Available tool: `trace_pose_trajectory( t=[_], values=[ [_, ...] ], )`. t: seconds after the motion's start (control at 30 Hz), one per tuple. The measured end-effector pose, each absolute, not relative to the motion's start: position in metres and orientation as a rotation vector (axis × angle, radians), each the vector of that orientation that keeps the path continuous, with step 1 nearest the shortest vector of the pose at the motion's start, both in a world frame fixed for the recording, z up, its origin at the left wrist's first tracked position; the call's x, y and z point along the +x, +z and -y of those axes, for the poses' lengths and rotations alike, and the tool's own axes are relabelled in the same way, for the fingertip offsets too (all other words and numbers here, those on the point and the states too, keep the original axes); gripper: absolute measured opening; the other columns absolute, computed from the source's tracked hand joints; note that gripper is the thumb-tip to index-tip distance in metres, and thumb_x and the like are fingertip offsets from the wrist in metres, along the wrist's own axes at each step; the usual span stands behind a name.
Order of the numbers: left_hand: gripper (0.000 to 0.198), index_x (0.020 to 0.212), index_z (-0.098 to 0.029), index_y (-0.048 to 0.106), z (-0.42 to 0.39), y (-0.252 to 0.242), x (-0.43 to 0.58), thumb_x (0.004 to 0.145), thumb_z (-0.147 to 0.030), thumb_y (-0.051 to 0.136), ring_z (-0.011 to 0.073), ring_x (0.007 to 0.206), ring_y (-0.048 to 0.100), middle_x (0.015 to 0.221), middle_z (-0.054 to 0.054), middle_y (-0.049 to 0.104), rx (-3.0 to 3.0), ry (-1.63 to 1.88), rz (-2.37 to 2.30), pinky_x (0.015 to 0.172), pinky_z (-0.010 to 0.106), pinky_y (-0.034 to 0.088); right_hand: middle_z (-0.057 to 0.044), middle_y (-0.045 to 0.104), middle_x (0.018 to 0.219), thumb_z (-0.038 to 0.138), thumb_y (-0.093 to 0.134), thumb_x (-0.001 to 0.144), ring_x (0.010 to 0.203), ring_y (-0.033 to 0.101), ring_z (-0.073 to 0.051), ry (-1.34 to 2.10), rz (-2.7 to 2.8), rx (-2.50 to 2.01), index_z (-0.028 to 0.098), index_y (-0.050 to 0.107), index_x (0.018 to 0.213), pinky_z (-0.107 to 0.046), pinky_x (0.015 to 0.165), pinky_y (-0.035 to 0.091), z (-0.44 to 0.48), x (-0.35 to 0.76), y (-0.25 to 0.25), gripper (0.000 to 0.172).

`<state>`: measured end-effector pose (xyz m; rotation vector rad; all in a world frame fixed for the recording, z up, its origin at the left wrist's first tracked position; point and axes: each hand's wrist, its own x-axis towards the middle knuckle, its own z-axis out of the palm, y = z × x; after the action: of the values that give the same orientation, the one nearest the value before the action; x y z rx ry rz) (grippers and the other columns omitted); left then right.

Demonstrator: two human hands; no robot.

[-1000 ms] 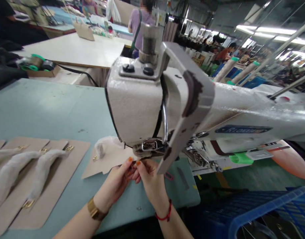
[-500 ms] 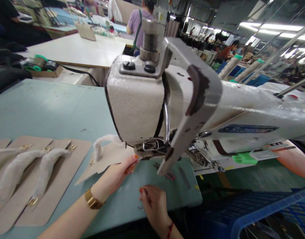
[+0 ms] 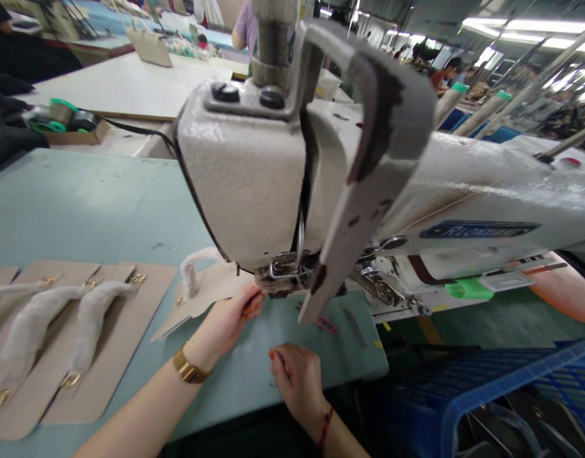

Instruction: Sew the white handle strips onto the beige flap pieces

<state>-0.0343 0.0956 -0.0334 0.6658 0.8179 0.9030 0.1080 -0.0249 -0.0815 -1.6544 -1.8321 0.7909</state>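
Observation:
A beige bag panel (image 3: 207,291) with a plastic-wrapped handle lies under the head of a sewing machine (image 3: 242,184). At its near right edge, beside the needle area, my left hand (image 3: 235,318) is closed with fingers curled against the panel. The machine head hides part of the panel. My right hand (image 3: 299,378) is a loose fist over the table's front edge, apart from the panel; whatever its fingers might hold is hidden. Between the hand and the machine lie small pink-handled snips (image 3: 326,325) and a flat grey strip (image 3: 355,329).
Several beige panels (image 3: 108,375) with wrapped handles and gold rings overlap on the green table (image 3: 105,197) at left. A blue crate (image 3: 447,420) holding dark pieces stands at lower right. Thread spools (image 3: 58,117) sit in a box behind. Other people work farther back.
The view has moved closer to the machine head. My left hand's fingers have curled in more at the panel's edge. My right hand stays closed in nearly the same place.

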Motion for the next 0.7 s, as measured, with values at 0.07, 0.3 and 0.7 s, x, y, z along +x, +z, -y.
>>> trace_pose_trajectory(
  t=[0.07,0.3,0.7],
  values=[
    [0.033,0.060,-0.017,0.046,-0.097,-0.033,-0.034,0.084,-0.032,0.063,0.0085,0.052,0.025,0.055,-0.006,0.036,0.663,0.908,-0.819,0.048,0.020,0.029,-0.002,0.059,0.063,0.022,0.039,0.097,0.059,0.052,-0.012,0.792,1.834,-1.649,0.017,0.056,0.069,-0.024,0.061,0.031,0.025,0.108,-0.082,0.034],
    [0.033,0.060,-0.017,0.045,-0.096,-0.030,-0.030,0.084,-0.033,0.062,0.0084,0.052,0.026,0.055,-0.006,0.037,0.670,0.955,-0.828,0.048,0.021,0.028,-0.001,0.059,0.065,0.019,0.040,0.097,0.061,0.053,-0.012,0.796,1.817,-1.621,0.017,0.058,0.071,-0.024,0.062,0.031,0.026,0.109,-0.083,0.031],
    [0.029,0.062,-0.018,0.048,-0.086,-0.027,-0.011,0.082,-0.034,0.063,0.0083,0.053,0.031,0.057,-0.006,0.040,0.664,1.136,-0.952,0.051,0.021,0.030,-0.002,0.059,0.064,0.022,0.041,0.097,0.060,0.054,-0.012,0.829,1.770,-1.601,0.016,0.059,0.071,-0.024,0.061,0.033,0.025,0.110,-0.080,0.032]
  ],
)
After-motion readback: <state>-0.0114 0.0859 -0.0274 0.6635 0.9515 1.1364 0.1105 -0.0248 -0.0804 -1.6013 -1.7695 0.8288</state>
